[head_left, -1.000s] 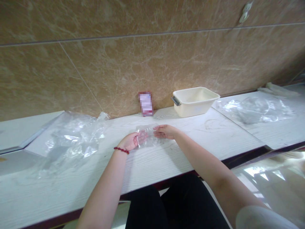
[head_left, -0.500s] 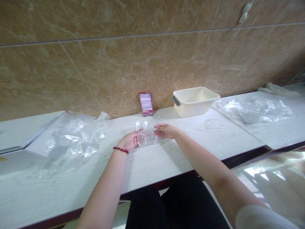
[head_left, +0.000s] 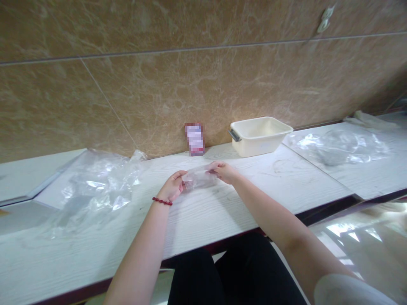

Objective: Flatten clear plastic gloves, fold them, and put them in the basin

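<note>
A small clear plastic piece (head_left: 201,178), thin and see-through, is stretched between my two hands just above the white wood-grain table (head_left: 203,228). My left hand (head_left: 174,186), with a red bead bracelet (head_left: 162,201) at the wrist, pinches its left end. At the right end my right hand (head_left: 222,171) has thumb and fingers closed on it. Whether the piece is a bag or a formed package is too blurred to tell.
A cream plastic tub (head_left: 259,146) with a grey handle stands by the marble wall, right of a blurred-out upright item (head_left: 195,140). Crumpled clear plastic (head_left: 104,182) lies over a white box at left. More clear plastic (head_left: 343,144) lies at right, near pale cloth-like material (head_left: 372,120).
The clear plastic has tilted and turned between my hands, its right end now higher. My right hand's fingers have closed on that end; my left hand has barely moved.
</note>
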Tool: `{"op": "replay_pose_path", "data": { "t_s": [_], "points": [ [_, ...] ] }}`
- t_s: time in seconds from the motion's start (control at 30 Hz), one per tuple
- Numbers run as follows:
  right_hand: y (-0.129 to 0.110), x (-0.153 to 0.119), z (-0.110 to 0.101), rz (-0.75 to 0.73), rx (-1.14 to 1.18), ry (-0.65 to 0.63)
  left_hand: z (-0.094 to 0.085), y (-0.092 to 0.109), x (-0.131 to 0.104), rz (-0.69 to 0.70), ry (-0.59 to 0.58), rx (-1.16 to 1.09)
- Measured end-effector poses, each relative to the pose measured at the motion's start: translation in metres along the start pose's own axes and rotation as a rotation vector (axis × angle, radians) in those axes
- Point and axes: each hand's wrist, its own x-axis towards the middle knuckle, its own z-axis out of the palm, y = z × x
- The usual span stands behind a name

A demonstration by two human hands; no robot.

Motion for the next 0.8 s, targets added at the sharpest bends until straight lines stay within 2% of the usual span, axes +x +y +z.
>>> {"op": "replay_pose_path", "data": {
  "t_s": [0.1,0.23,0.37,0.5,0.57,0.63,0.7,0.8],
  "points": [
    [0.0,0.0,0.0,-0.047,-0.031,-0.026,0.003,0.003,-0.003,0.031,0.002,0.005],
    [0.001,0.001,0.0,-0.062,-0.128,0.049,0.005,0.008,-0.007,0.039,-0.049,-0.039],
    [0.003,0.004,0.001,-0.086,-0.097,0.045,0.006,0.009,-0.006,0.006,-0.078,-0.143],
    [0.006,0.007,-0.002,-0.101,-0.159,0.101,0.008,0.007,-0.001,-0.169,0.019,-0.168],
    [0.007,0.008,-0.003,-0.11,-0.199,0.122,0.009,0.005,0.001,-0.274,0.022,-0.14],
    [0.008,0.009,-0.004,-0.123,-0.223,0.124,0.008,0.002,0.001,-0.316,0.005,-0.106],
    [0.008,0.009,-0.004,-0.131,-0.235,0.116,0.007,-0.001,0.001,-0.28,0.025,-0.065],
    [0.007,0.008,-0.003,-0.126,-0.234,0.099,0.005,-0.004,0.001,-0.139,0.048,-0.016]
  ]
}}
